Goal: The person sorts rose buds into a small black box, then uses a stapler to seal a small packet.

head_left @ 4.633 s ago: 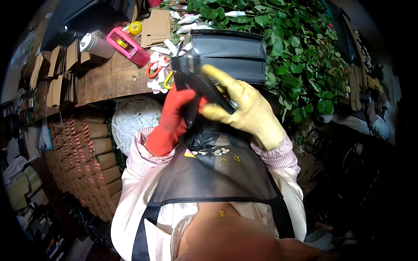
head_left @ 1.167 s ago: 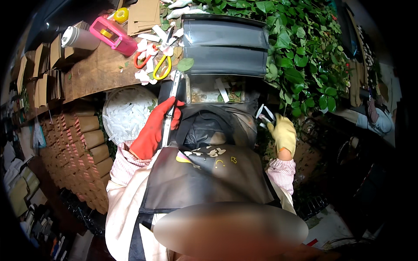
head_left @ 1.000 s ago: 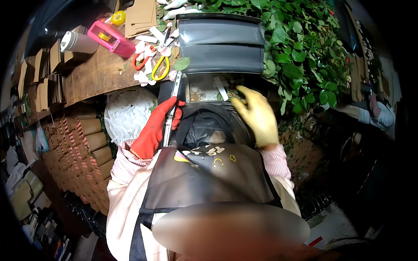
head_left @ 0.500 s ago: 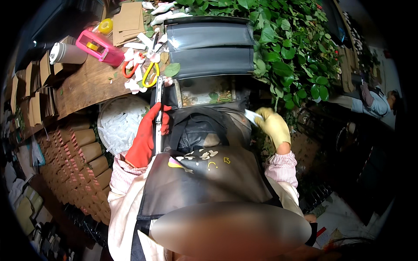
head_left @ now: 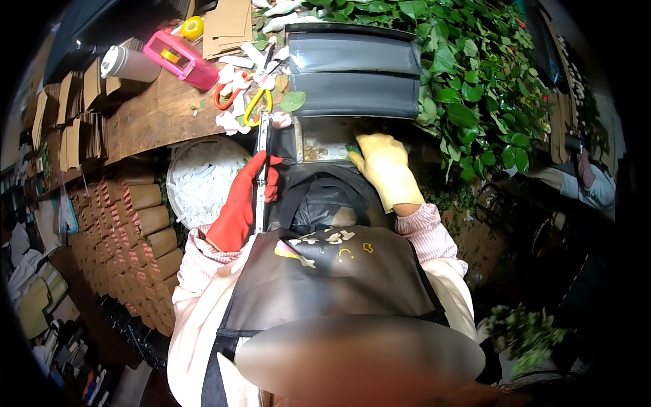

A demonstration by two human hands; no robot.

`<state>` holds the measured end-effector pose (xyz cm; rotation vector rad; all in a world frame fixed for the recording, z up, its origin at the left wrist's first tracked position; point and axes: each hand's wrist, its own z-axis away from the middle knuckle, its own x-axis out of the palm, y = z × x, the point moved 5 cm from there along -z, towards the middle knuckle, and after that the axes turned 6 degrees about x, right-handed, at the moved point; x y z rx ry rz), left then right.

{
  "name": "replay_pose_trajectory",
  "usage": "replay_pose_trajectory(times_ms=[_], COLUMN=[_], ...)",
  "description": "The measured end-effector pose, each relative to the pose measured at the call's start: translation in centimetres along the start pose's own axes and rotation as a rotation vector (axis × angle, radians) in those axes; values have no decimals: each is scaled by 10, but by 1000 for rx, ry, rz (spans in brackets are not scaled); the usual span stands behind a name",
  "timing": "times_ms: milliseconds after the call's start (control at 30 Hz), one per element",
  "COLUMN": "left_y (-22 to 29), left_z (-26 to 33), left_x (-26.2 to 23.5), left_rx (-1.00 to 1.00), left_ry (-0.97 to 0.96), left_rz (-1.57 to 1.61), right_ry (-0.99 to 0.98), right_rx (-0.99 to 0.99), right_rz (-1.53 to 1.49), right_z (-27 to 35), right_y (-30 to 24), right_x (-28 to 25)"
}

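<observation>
My left hand (head_left: pixel 239 207), in a red glove, grips a long flat metal tool (head_left: pixel 261 159) held upright in front of my apron. My right hand (head_left: pixel 385 169), in a yellow glove, reaches palm down into a shallow tray of plant scraps (head_left: pixel 319 141). Its fingertips rest on a small green leaf piece (head_left: pixel 352 146), and the glove hides whether they pinch it. Behind the tray stands a grey ribbed plastic unit (head_left: pixel 352 74). A black bag (head_left: pixel 324 203) hangs open below the tray, between my hands.
Leafy green stems (head_left: pixel 475 81) are piled at the right. The wooden bench (head_left: pixel 146 119) holds a pink tape dispenser (head_left: pixel 182 58), a yellow tape roll (head_left: pixel 193 27), scissors (head_left: pixel 247 102) and a white bottle (head_left: pixel 129 63). A white basket (head_left: pixel 203 180) and stacked cardboard sleeves (head_left: pixel 146 230) sit to the left.
My right hand came back from the right side and now lies in the scrap tray. My left hand still holds the metal tool in much the same place.
</observation>
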<state>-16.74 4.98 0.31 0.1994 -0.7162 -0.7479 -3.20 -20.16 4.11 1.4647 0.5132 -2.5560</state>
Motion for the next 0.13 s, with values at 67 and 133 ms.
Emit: replay_pose_trajectory(times_ms=[67, 133], left_y=[-3, -6], left_z=[-3, -5], left_x=[-6, -9], left_rx=[-9, -19], left_ry=[-5, -25], left_rz=[65, 111], right_ry=[136, -60], right_rx=[-172, -247], right_rz=[-120, -167], right_z=[3, -4], right_y=[-7, -30], right_x=[17, 15])
